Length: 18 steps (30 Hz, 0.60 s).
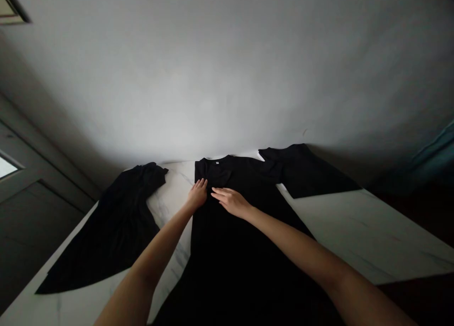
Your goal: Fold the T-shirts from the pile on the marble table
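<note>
A long black dress (241,250) lies spread out in the middle, widening toward me, with a small white label (217,163) near its neckline at the far end. Its left sleeve area looks folded inward. My left hand (197,193) rests on the dress's left edge below the shoulder, fingers stretched out. Just to the right, my right hand (232,202) lies flat on the fabric with its fingers extended. Neither hand grips anything that I can see. The dress's lower end runs out of view beneath my arms.
Another black garment (113,227) lies on the left of the white marbled table (354,241). A dark folded garment (305,172) is at the back right, touching the dress's sleeve. A grey wall (213,71) rises behind the table, and a panelled door (35,198) stands at left.
</note>
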{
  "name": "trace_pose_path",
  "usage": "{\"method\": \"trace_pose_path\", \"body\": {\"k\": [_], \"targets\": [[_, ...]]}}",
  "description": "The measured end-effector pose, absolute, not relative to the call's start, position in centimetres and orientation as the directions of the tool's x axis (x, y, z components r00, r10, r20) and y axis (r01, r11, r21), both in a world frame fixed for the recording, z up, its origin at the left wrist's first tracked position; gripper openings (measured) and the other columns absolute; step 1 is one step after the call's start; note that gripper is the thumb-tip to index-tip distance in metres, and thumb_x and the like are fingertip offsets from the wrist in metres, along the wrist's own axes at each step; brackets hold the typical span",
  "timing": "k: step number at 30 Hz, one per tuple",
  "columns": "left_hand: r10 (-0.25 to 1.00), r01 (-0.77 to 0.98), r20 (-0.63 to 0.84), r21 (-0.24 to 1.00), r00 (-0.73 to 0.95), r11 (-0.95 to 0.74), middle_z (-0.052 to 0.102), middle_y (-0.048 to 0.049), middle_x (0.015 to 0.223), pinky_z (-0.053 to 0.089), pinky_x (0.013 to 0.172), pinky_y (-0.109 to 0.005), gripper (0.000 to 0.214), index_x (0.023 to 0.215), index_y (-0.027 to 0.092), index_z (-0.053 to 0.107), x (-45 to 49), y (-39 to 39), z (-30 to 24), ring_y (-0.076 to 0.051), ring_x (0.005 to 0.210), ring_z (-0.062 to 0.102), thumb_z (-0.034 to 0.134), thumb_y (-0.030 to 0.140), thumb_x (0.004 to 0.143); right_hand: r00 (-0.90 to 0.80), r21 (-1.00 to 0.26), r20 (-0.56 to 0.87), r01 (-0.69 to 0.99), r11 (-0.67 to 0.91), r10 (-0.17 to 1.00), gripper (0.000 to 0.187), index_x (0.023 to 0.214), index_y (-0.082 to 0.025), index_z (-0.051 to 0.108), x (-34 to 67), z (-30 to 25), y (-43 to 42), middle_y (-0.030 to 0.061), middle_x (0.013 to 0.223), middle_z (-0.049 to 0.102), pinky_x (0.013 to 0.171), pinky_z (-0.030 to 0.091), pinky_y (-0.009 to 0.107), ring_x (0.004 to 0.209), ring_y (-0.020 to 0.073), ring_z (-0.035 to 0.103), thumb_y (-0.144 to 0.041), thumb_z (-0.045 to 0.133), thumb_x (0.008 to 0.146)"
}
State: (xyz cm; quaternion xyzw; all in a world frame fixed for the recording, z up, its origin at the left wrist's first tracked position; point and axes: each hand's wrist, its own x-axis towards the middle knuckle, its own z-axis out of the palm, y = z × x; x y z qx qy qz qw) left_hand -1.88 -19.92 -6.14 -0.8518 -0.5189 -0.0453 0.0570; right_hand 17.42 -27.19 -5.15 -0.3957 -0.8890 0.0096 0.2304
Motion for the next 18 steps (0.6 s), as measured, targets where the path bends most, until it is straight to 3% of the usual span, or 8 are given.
{"method": "trace_pose_path", "body": {"k": [4, 8, 13, 18], "targets": [[0.856, 0.857, 0.055, -0.011, 0.514, -0.514, 0.038, -0.0135, 0.157, 0.033, 0.116, -0.041, 0.054, 0.147, 0.013, 0.043, -4.0, -25.5, -6.6, -0.025, 0.146, 0.032, 0.036, 0.018, 0.093, -0.723, -0.049, 0.402, 0.596, 0.802, 0.562, 0.035, 0.114, -0.02, 0.072, 15.1, -4.3, -28.5, 0.0088, 0.122, 0.071, 0.113, 0.037, 0.047, 0.12, 0.0213, 0.061, -0.011, 0.042, 0.097], [0.854, 0.852, 0.013, 0.072, 0.52, -0.519, 0.035, -0.0101, 0.158, 0.031, 0.118, -0.043, 0.052, 0.147, 0.02, 0.044, -6.4, -31.7, -6.4, -0.025, 0.146, 0.033, 0.042, 0.029, 0.096, -0.808, 0.032, 0.35, 0.516, 0.856, 0.474, 0.031, 0.099, -0.019, 0.074, 14.5, -4.5, -29.5, 0.0065, 0.102, 0.075, 0.11, 0.039, 0.04, 0.102, 0.0183, 0.065, -0.01, 0.044, 0.097], [0.846, 0.839, 0.004, 0.127, 0.533, -0.529, 0.043, -0.0082, 0.154, 0.034, 0.117, -0.042, 0.047, 0.142, 0.022, 0.051, -6.4, -37.5, -5.1, -0.024, 0.143, 0.039, 0.046, 0.032, 0.095, -0.796, 0.024, 0.324, 0.546, 0.837, 0.511, 0.031, 0.101, -0.019, 0.072, 14.7, -5.0, -29.6, 0.0072, 0.102, 0.073, 0.108, 0.039, 0.038, 0.104, 0.0187, 0.063, -0.009, 0.044, 0.096], [0.901, 0.9, 0.058, 0.049, 0.43, -0.433, 0.06, -0.012, 0.134, 0.047, 0.103, -0.043, 0.034, 0.123, 0.017, 0.061, -3.4, -39.5, -2.9, -0.027, 0.121, 0.056, 0.051, 0.029, 0.093, -0.772, 0.057, 0.291, 0.604, 0.795, 0.565, 0.028, 0.109, -0.016, 0.069, 15.1, -5.5, -29.6, 0.0096, 0.108, 0.072, 0.1, 0.044, 0.039, 0.107, 0.0204, 0.061, -0.007, 0.047, 0.094]]}}
